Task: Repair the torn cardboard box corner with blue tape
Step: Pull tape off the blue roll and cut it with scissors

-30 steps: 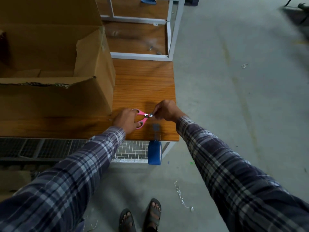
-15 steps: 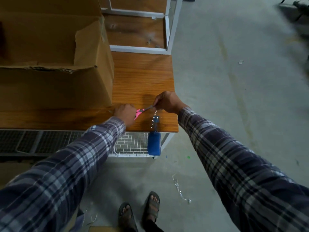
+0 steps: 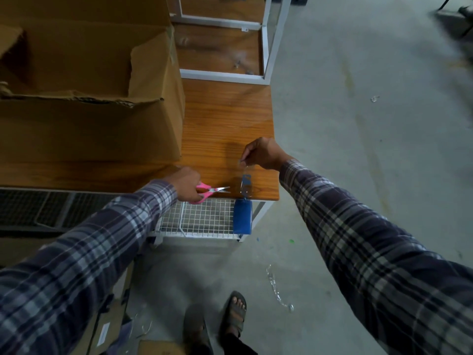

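A large open cardboard box (image 3: pixel 89 129) with a ragged torn front edge stands on the wooden table (image 3: pixel 227 119) at the left. My left hand (image 3: pixel 185 184) grips pink-handled scissors (image 3: pixel 211 191), blades pointing right, near the table's front edge. My right hand (image 3: pixel 263 153) pinches the end of a pulled-out strip of tape (image 3: pixel 246 185). The strip runs down to the blue tape roll (image 3: pixel 242 219), which hangs below the table's front edge. The scissor tips sit just left of the strip, apart from it.
A white wire basket (image 3: pixel 202 220) hangs under the table front. A white metal frame shelf (image 3: pixel 225 75) stands behind the table. Concrete floor lies to the right, with scraps of clear plastic (image 3: pixel 277 290) near my sandalled feet (image 3: pixel 236 313).
The scissors have drawn back to the left and down, away from the tape strip. My right hand has lifted slightly, still pinching the tape end with the roll hanging below.
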Motion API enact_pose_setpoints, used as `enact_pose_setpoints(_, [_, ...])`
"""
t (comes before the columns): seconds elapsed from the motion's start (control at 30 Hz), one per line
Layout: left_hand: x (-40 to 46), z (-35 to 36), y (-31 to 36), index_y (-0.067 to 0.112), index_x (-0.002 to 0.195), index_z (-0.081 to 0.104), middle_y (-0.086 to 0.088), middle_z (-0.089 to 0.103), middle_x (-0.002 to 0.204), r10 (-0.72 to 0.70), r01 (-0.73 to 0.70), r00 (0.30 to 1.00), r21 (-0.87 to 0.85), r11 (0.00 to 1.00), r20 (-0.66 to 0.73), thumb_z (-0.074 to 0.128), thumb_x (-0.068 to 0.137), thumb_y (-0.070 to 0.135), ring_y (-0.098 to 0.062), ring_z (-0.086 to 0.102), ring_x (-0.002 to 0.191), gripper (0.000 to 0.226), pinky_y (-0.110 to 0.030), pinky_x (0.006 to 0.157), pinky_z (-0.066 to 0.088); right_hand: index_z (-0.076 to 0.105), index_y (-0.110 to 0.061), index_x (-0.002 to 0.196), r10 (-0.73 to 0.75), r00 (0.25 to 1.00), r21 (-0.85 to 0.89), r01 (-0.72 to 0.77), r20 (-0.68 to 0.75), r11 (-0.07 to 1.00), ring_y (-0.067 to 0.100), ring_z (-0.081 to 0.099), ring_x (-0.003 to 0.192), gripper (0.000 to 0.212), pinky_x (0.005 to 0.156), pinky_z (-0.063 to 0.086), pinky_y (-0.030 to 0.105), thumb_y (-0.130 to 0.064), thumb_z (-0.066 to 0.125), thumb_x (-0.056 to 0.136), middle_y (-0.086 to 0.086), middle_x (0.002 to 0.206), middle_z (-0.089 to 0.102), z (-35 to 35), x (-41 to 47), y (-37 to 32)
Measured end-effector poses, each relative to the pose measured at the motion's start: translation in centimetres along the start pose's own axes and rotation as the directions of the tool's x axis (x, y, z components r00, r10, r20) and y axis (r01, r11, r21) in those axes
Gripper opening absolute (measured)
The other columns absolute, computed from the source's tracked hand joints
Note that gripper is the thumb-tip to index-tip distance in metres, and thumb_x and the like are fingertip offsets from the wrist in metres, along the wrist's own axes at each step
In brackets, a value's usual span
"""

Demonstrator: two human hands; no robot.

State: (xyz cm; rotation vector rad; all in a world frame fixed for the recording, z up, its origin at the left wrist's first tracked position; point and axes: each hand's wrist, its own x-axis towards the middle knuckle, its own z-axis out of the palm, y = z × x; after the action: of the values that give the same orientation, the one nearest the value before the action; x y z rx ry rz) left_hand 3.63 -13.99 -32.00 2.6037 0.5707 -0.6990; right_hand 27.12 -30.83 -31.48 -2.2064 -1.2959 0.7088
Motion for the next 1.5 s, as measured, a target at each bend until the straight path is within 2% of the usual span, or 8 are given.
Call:
enact_pose_setpoints(0.13, [0.3, 0.3, 1.1, 0.020, 0.095, 0.058, -0.003, 0.067, 0.098, 0.046, -0.046, 0.999, 0.012, 0.999, 0.005, 0.077, 0.096, 0.035, -0.020, 0.069, 0.088, 0.023, -0.033, 0.077, 0.065, 0.081, -0.025, 0.081, 0.036, 0.999, 0.068, -0.037, 0.012, 0.997, 0.022, 0.079, 0.097, 0.020, 0.097, 0.062, 0.042, -0.006, 0.086, 0.085, -0.001, 0.091, 0.082, -0.1, -0.1, -0.1])
enact_pose_setpoints(0.33, [0.8, 0.4, 2.4, 0.006, 0.117, 0.063, -0.005, 0.065, 0.105, 0.050, -0.050, 0.999, -0.001, 0.999, 0.019, 0.072, 0.100, 0.027, -0.015, 0.062, 0.083, 0.028, -0.022, 0.066, 0.054, 0.085, -0.010, 0.091, -0.032, 0.999, 0.011, 0.033, -0.029, 0.999, 0.011, 0.076, 0.086, 0.007, 0.088, 0.059, 0.025, -0.009, 0.088, 0.084, 0.004, 0.093, 0.083, -0.1, -0.6, 0.3])
enact_pose_setpoints(0.5, [1.4, 0.5, 2.9, 0.006, 0.119, 0.062, -0.009, 0.066, 0.112, 0.027, -0.027, 1.000, 0.038, 0.999, -0.009, 0.069, 0.103, 0.025, -0.015, 0.059, 0.081, 0.026, -0.020, 0.062, 0.049, 0.084, -0.012, 0.089, -0.063, 0.996, -0.001, 0.063, -0.055, 0.998, 0.018, 0.079, 0.092, 0.006, 0.091, 0.062, 0.030, -0.009, 0.087, 0.085, 0.003, 0.093, 0.083, 0.1, -0.5, 0.6])
enact_pose_setpoints(0.8, [2.2, 0.3, 3.0, 0.013, 0.101, 0.060, -0.005, 0.059, 0.105, 0.035, -0.031, 0.997, 0.059, 0.998, -0.063, 0.069, 0.101, 0.016, -0.015, 0.056, 0.086, 0.009, -0.022, 0.071, 0.045, 0.084, -0.011, 0.089, -0.067, 0.996, 0.026, 0.069, -0.063, 0.997, 0.010, 0.077, 0.086, 0.005, 0.088, 0.061, 0.027, -0.007, 0.085, 0.087, 0.002, 0.092, 0.083, 0.3, -0.7, 1.2])
enact_pose_setpoints(1.1, [2.9, -1.1, 2.9, 0.009, 0.104, 0.072, -0.008, 0.069, 0.108, -0.020, 0.020, 0.992, 0.003, 1.000, -0.127, 0.072, 0.100, 0.022, -0.021, 0.065, 0.093, 0.014, -0.032, 0.078, 0.057, 0.084, -0.011, 0.091, 0.030, 0.948, 0.168, 0.025, -0.317, 0.985, -0.003, 0.073, 0.075, 0.004, 0.086, 0.065, 0.032, -0.008, 0.084, 0.088, -0.002, 0.087, 0.081, -4.5, 0.7, 0.9])
enact_pose_setpoints(1.23, [2.8, -1.1, 1.9, 0.008, 0.098, 0.077, -0.011, 0.072, 0.097, -0.136, 0.122, 0.957, -0.069, 0.990, -0.256, 0.077, 0.097, 0.028, -0.027, 0.070, 0.090, 0.020, -0.044, 0.082, 0.064, 0.079, -0.010, 0.092, 0.223, 0.882, 0.499, 0.015, -0.414, 0.867, 0.014, 0.074, 0.076, 0.009, 0.078, 0.066, 0.036, -0.015, 0.086, 0.089, 0.015, 0.091, 0.081, -6.7, -0.6, 1.1])
enact_pose_setpoints(1.33, [3.3, -1.1, 1.5, 0.006, 0.096, 0.080, -0.015, 0.075, 0.097, -0.192, 0.172, 0.918, -0.089, 0.981, -0.348, 0.081, 0.094, 0.025, -0.028, 0.068, 0.085, 0.019, -0.038, 0.072, 0.059, 0.075, -0.009, 0.098, 0.316, 0.894, 0.698, -0.006, -0.317, 0.716, 0.026, 0.075, 0.085, 0.012, 0.082, 0.064, 0.039, -0.015, 0.084, 0.093, 0.022, 0.099, 0.080, -5.7, -2.4, 1.4])
enact_pose_setpoints(1.5, [4.6, -1.6, 2.0, 0.008, 0.107, 0.082, -0.011, 0.074, 0.096, -0.247, 0.212, 0.916, -0.142, 0.967, -0.315, 0.080, 0.094, 0.019, -0.026, 0.071, 0.087, 0.017, -0.042, 0.074, 0.065, 0.070, -0.007, 0.109, 0.342, 0.922, 0.833, -0.041, -0.181, 0.552, 0.028, 0.079, 0.094, 0.014, 0.084, 0.064, 0.038, -0.010, 0.077, 0.097, 0.014, 0.101, 0.080, -2.7, -5.7, 2.6])
